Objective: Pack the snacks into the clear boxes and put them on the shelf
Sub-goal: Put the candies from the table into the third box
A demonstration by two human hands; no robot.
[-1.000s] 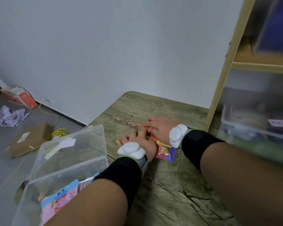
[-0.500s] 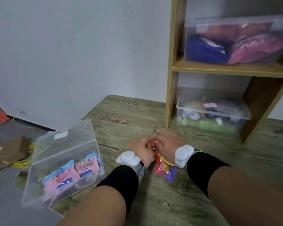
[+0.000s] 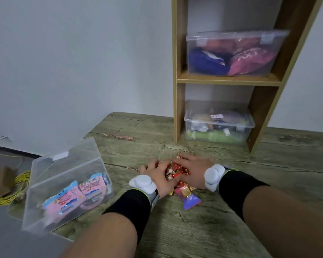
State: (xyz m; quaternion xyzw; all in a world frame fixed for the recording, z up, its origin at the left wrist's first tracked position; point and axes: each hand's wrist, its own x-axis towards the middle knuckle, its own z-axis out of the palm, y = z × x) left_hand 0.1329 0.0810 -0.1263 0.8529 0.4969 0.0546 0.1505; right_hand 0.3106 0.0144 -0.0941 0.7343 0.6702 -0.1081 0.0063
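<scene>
- Nearest, mid-table: purple-and-pink packet lying between the wrists.
- Just beyond: left hand and right hand cupped together, fingers of both curled round a heap of wrapped sweets.
- Judged as the gathering step, with packing only partly done.
- Next, likely: lift the heap without spilling, carry it left, and drop it into the open clear box at the table's left edge, beside the pink packets inside.
- Farther back: wooden shelf near the far edge, holding a lower box and an upper box, both filled.
- Wood-grain table, grey wall, yellow cable on the floor.
</scene>
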